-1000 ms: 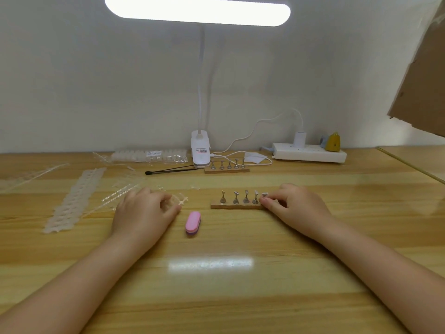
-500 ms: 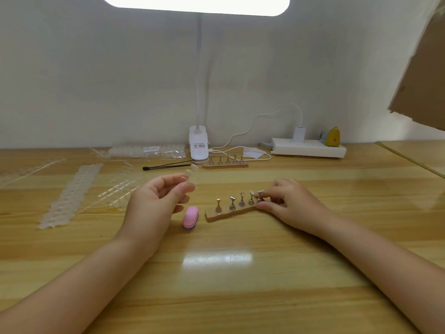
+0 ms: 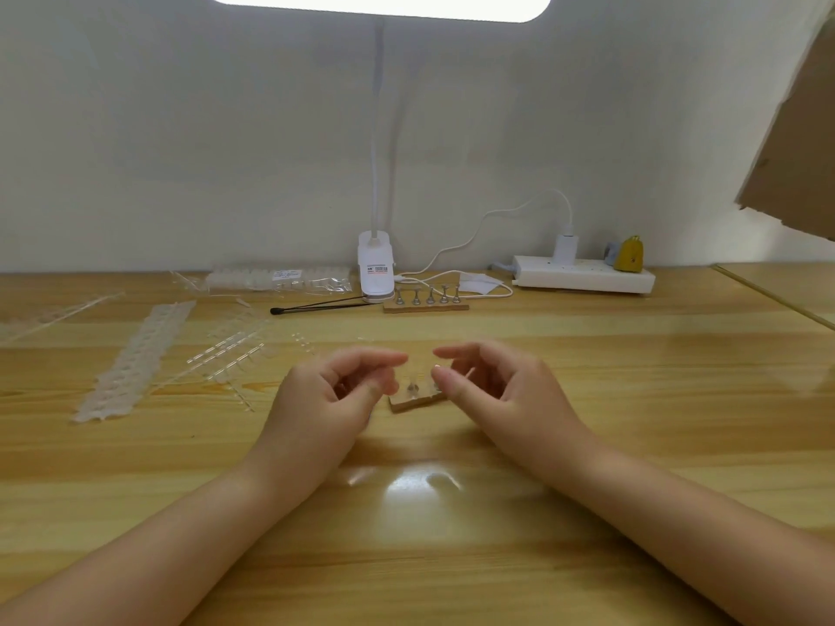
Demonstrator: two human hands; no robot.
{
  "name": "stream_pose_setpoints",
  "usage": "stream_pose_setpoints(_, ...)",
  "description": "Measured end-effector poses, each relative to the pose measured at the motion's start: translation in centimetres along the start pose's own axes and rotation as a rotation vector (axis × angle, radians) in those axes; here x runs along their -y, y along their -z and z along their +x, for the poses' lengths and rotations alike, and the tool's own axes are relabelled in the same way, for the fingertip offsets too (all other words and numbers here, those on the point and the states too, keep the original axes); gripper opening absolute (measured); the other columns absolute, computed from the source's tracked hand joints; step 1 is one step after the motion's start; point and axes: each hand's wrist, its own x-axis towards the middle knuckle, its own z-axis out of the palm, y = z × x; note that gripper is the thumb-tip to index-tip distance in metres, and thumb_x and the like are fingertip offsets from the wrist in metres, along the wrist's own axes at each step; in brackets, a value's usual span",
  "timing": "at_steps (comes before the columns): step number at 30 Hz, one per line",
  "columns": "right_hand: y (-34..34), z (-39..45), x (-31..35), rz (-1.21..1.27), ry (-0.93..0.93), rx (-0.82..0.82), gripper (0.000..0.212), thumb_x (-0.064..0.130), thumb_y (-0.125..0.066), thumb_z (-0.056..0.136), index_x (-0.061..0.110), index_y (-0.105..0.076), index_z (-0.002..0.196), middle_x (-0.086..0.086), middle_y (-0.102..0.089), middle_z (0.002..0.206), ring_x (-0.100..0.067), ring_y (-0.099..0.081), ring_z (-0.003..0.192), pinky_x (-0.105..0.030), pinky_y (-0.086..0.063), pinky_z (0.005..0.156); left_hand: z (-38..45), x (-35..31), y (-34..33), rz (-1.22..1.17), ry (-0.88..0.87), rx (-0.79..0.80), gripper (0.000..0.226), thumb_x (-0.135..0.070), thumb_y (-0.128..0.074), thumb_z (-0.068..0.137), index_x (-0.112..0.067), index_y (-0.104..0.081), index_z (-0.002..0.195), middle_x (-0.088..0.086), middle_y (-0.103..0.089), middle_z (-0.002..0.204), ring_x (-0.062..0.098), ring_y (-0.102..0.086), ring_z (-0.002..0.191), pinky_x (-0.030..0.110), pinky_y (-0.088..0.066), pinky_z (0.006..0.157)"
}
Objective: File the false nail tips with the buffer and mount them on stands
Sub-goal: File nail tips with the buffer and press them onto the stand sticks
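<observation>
While your left hand [image 3: 334,395] pinches what looks like a clear nail tip [image 3: 403,364] and your right hand [image 3: 492,390] hangs loosely curled and empty, steady the stand [image 3: 418,401] first, then press gently.

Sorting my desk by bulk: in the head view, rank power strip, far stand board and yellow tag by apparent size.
1. power strip
2. far stand board
3. yellow tag
All sit about equally far back, so the order seems fair.

We take this for a small home craft desk used for nail work: a wooden table [image 3: 587,363] set against a plain white wall [image 3: 180,128]. A clip-on lamp [image 3: 375,273] and a white power strip [image 3: 583,274] sit at the back, while strips of clear false nail tips [image 3: 131,363] and a wooden nail stand [image 3: 427,301] lie about.
</observation>
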Motion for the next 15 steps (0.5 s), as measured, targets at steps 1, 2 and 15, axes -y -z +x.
stream_pose_setpoints(1,-0.17,-0.11,0.05,0.022,-0.018,0.034,0.011,0.025,-0.069,0.087,0.02,-0.071,0.096,0.011,-0.063,0.072,-0.006,-0.054,0.064,-0.021,-0.045,0.061,-0.07,-0.04,-0.06,0.013,-0.005,0.01,0.031,-0.008,-0.065,0.087,-0.037,-0.075,0.089,-0.006,-0.072,0.076,0.019,-0.066,0.073,0.026,-0.052,0.065)
stream_pose_setpoints(2,-0.23,-0.13,0.08,0.021,-0.029,0.057,0.005,0.022,-0.069,0.087,0.019,-0.071,0.09,0.012,-0.062,0.068,-0.008,-0.053,0.062,-0.024,-0.044,0.06,-0.13,-0.08,-0.11,0.015,-0.003,0.015,0.032,-0.008,-0.065,0.086,-0.038,-0.075,0.087,-0.007,-0.07,0.073,0.016,-0.065,0.071,0.024,-0.051,0.063)
stream_pose_setpoints(15,-0.03,-0.3,0.66,0.216,-0.074,0.091,0.008,0.016,-0.066,0.089,0.013,-0.068,0.082,0.009,-0.063,0.066,-0.002,-0.054,0.06,-0.017,-0.046,0.059,-0.14,-0.83,-0.58,-0.175,0.231,-0.065,0.05,-0.047,-0.07,0.066,-0.026,-0.06,0.11,0.001,-0.069,0.073,0.012,-0.066,0.064,0.022,-0.049,0.058)
